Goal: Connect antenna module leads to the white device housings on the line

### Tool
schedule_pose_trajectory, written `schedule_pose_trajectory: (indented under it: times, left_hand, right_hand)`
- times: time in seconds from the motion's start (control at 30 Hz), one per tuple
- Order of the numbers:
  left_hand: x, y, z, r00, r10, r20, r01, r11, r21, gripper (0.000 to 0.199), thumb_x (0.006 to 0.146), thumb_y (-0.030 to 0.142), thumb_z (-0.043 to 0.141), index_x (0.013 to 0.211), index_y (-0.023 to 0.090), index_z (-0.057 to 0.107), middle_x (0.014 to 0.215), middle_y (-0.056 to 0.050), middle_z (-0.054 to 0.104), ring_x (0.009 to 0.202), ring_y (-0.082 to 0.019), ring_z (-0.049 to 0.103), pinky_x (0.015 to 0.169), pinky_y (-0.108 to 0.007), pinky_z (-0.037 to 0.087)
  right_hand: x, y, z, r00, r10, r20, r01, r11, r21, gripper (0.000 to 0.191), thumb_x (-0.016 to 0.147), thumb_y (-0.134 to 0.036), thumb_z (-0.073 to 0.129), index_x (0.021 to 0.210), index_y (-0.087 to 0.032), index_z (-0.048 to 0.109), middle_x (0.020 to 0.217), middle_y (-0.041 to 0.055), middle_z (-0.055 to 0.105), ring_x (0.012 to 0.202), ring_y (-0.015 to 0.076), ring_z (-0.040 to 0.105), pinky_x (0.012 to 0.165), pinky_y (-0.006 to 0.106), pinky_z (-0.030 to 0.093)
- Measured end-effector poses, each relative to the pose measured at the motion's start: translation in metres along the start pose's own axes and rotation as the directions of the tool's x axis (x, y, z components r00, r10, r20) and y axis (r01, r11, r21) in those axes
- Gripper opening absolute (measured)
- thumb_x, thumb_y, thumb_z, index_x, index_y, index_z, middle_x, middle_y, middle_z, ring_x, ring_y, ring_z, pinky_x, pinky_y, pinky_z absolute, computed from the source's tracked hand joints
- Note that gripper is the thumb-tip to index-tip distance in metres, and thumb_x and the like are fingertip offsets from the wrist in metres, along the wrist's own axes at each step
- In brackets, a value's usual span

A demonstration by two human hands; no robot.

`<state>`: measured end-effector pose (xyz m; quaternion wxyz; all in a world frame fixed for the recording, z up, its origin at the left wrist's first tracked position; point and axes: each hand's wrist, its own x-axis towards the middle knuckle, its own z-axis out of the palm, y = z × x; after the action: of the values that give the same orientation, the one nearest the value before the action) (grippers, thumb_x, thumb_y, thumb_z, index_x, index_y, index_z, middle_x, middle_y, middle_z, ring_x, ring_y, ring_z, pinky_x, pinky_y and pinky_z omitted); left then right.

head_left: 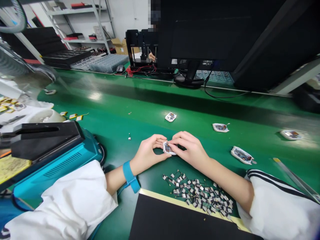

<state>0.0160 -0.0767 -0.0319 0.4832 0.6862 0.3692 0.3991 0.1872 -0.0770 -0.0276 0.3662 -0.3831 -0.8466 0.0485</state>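
Note:
Between my two hands is a small white device housing point(168, 148) with a circuit board inside. My left hand point(149, 149) grips its left side with fingers behind and thumb in front. My right hand point(188, 148) is closed at its right side, fingertips on the board; whether they pinch a small part is hidden. A teal wrist strap point(130, 176) circles my left wrist. Just in front of my hands lies a pile of small metal parts with short leads point(200, 193). One such part point(129, 137) sits alone to the left.
Similar open housings point(170, 116) are spread over the green bench point(112, 110), several to the right. Tweezers point(295, 178) lie at far right. A teal soldering station point(60, 163) stands left, a black mat point(175, 220) in front, a monitor point(212, 36) behind. Beyond is another person's hand point(151, 56).

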Motion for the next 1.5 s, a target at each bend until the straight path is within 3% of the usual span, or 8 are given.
schedule_pose_trajectory:
  times: [0.4, 0.7, 0.8, 0.9, 1.03, 1.23, 1.33, 1.5]
  left_hand:
    - [0.002, 0.000, -0.003, 0.998, -0.041, 0.054, 0.043, 0.999, -0.032, 0.046, 0.056, 0.016, 0.071, 0.094, 0.014, 0.045, 0.086, -0.004, 0.060, 0.077, -0.013, 0.061, 0.075, -0.027, 0.053]
    - [0.001, -0.003, -0.003, 0.999, 0.015, 0.040, -0.019, 0.996, 0.090, 0.046, 0.058, 0.018, 0.071, 0.094, 0.015, 0.043, 0.081, -0.003, 0.059, 0.073, -0.012, 0.061, 0.069, -0.024, 0.054]
    - [0.019, -0.006, -0.009, 0.999, 0.033, -0.038, -0.027, 0.990, 0.141, 0.046, 0.060, 0.021, 0.070, 0.095, 0.015, 0.042, 0.085, -0.005, 0.060, 0.078, -0.013, 0.062, 0.072, -0.025, 0.053]
    - [0.055, -0.015, -0.029, 0.976, 0.081, -0.201, -0.030, 0.970, 0.242, 0.042, 0.068, 0.024, 0.064, 0.099, 0.015, 0.039, 0.095, -0.009, 0.059, 0.087, -0.015, 0.060, 0.081, -0.031, 0.050]
    - [0.092, -0.018, -0.052, 0.952, 0.136, -0.276, -0.008, 0.908, 0.419, 0.040, 0.065, 0.014, 0.064, 0.099, 0.010, 0.044, 0.102, -0.016, 0.056, 0.103, -0.027, 0.051, 0.091, -0.050, 0.037]
    - [0.027, 0.022, -0.034, 0.965, 0.215, 0.149, -0.261, 0.830, 0.493, 0.012, 0.075, 0.018, 0.057, 0.087, 0.020, 0.059, 0.094, 0.000, 0.062, 0.092, -0.014, 0.056, 0.088, -0.027, 0.042]
    - [-0.022, 0.036, -0.021, 0.829, 0.215, 0.516, -0.489, 0.725, 0.485, 0.016, 0.084, 0.021, 0.045, 0.087, 0.018, 0.059, 0.088, -0.002, 0.062, 0.082, -0.011, 0.055, 0.077, -0.021, 0.045]
    - [-0.051, 0.034, -0.015, 0.732, 0.127, 0.670, -0.644, 0.451, 0.618, 0.025, 0.087, 0.016, 0.034, 0.091, 0.012, 0.058, 0.084, -0.005, 0.059, 0.076, -0.015, 0.052, 0.068, -0.025, 0.046]
  right_hand:
    - [0.013, -0.005, -0.011, 0.974, -0.129, 0.186, 0.176, 0.949, -0.262, 0.020, 0.082, -0.023, 0.044, 0.070, -0.014, 0.056, 0.069, 0.0026, 0.057, 0.064, 0.0112, 0.048, 0.062, 0.025, 0.039]
    - [0.042, -0.011, -0.021, 0.770, -0.377, 0.515, 0.575, 0.760, -0.302, 0.018, 0.080, -0.011, 0.042, 0.073, -0.014, 0.059, 0.069, 0.0040, 0.056, 0.067, 0.0145, 0.048, 0.060, 0.027, 0.037]
    - [0.061, 0.015, -0.031, 0.784, -0.308, 0.540, 0.475, 0.857, -0.201, 0.017, 0.080, -0.016, 0.045, 0.084, -0.019, 0.061, 0.086, 0.0042, 0.059, 0.079, 0.0159, 0.051, 0.067, 0.028, 0.040]
    - [0.080, 0.058, -0.029, 0.930, -0.023, 0.366, 0.106, 0.972, -0.208, 0.037, 0.074, -0.011, 0.052, 0.110, -0.018, 0.052, 0.112, 0.0066, 0.053, 0.099, 0.0185, 0.047, 0.084, 0.034, 0.038]
    - [0.094, 0.098, -0.004, 0.905, 0.181, 0.385, -0.104, 0.972, -0.212, 0.057, 0.066, -0.014, 0.062, 0.120, -0.012, 0.044, 0.108, 0.0107, 0.056, 0.090, 0.0178, 0.051, 0.079, 0.032, 0.041]
    - [0.099, 0.099, 0.013, 0.879, 0.205, 0.430, -0.145, 0.975, -0.169, 0.036, 0.065, -0.026, 0.065, 0.097, -0.012, 0.061, 0.094, 0.0073, 0.062, 0.081, 0.0157, 0.054, 0.072, 0.026, 0.040]
    - [0.091, 0.086, 0.006, 0.880, 0.243, 0.408, -0.200, 0.969, -0.146, 0.034, 0.064, -0.031, 0.064, 0.091, -0.010, 0.061, 0.089, 0.0083, 0.061, 0.075, 0.0161, 0.054, 0.065, 0.026, 0.040]
    - [0.049, 0.047, -0.008, 0.878, 0.225, 0.422, -0.215, 0.974, -0.072, 0.033, 0.060, -0.037, 0.066, 0.084, -0.014, 0.059, 0.083, 0.0039, 0.061, 0.073, 0.0153, 0.052, 0.064, 0.024, 0.039]
